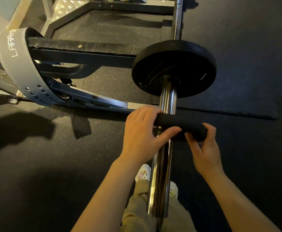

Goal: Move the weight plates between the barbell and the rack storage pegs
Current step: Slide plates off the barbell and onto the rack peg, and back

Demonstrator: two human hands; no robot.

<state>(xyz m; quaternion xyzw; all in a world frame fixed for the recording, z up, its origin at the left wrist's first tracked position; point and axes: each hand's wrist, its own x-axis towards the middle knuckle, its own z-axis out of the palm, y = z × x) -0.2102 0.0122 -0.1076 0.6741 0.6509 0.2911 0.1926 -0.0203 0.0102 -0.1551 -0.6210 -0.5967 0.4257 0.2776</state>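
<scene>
Grey leather lifting belt [18,64], upper left, reads "LARA". Left hand [142,136] and right hand [203,148] grip small black rubber weight plate [180,125] on chrome barbell sleeve [167,97].

The barbell sleeve [167,97] is showing as polished chrome metal, glossy and streaked with reflections. Both plates on it, the large weight plate [173,67] and the small plate [180,125], are looking like matt black rubber. Beside the barbell, the grey belt [14,64] is appearing as stitched leather, and the floor [36,164] as rough speckled rubber.
</scene>
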